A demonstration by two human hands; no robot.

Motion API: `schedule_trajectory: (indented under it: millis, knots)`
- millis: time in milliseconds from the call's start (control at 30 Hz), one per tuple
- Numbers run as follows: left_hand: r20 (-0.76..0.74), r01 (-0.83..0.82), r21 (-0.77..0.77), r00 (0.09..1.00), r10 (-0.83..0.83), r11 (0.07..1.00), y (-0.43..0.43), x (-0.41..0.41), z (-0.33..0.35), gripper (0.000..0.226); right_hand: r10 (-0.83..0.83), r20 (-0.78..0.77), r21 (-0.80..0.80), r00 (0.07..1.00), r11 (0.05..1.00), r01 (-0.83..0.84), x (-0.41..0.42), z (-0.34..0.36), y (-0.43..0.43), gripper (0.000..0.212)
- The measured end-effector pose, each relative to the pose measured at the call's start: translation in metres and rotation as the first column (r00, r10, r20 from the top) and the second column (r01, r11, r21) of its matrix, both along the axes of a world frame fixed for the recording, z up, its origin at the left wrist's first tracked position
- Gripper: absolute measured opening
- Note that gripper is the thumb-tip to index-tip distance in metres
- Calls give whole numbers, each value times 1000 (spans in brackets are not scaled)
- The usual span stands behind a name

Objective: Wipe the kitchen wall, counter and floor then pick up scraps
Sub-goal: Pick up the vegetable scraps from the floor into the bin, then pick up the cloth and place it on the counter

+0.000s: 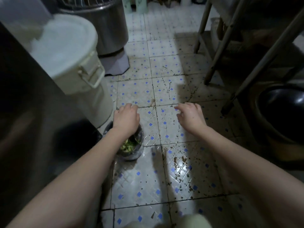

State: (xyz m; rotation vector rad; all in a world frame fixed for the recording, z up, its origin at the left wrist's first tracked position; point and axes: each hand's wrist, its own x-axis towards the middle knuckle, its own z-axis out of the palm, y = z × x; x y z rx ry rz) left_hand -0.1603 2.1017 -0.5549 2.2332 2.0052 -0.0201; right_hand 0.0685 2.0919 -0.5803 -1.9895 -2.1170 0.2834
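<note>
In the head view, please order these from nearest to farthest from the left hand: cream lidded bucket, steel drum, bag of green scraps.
1. The bag of green scraps, just under the wrist of the left hand.
2. The cream lidded bucket, to its left, farther up the floor.
3. The steel drum, at the back, behind the bucket.

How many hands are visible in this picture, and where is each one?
2. The left hand is just past the small bin of green scraps, beside the white drum. The right hand is over the floor tiles, further right. None seems hidden.
</note>
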Motion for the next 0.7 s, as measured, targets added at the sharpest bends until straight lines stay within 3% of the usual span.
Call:
schedule_trajectory:
  millis: [367,700]
  knots:
    - [1,-6,30,1000,6,1000,17,10,259,37,80,-12,-8,997,997,-80,-3,269,12,39]
    - [32,-65,62,997,63,996,6,-2,456,35,29,-98,37,995,999,-26,11,461,4,39]
